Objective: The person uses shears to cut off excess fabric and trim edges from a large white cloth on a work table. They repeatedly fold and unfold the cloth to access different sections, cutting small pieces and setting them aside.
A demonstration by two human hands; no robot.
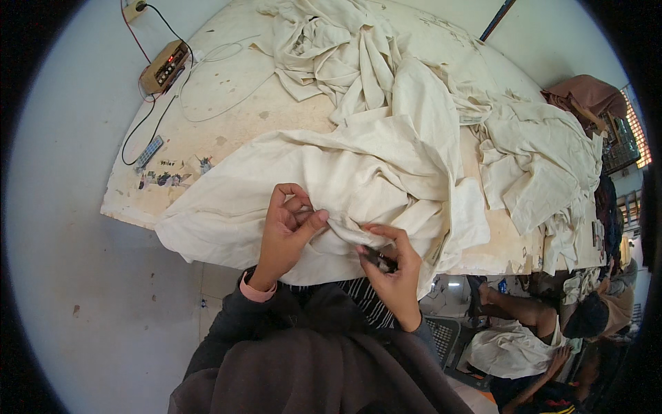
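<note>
A large cream cloth point(255, 169) lies bunched over the table's near edge, and part of it hangs down in front of me. My left hand point(289, 224) pinches a fold of this cloth between thumb and fingers. Close by on the right, my right hand point(394, 269) has its fingers closed round small black thread snips point(378, 259), partly hidden in the palm and a little blurred. The thumb and forefinger of that hand are against the raised fold of cloth. Between both hands the fold is lifted and creased.
More cream cloth point(331, 55) is heaped at the table's far side, with another pile point(538, 152) on the right. A brown box with wires point(165, 67) and a remote control point(149, 152) lie at the left. Other people point(593, 314) sit low at the right, near a dark crate point(441, 334).
</note>
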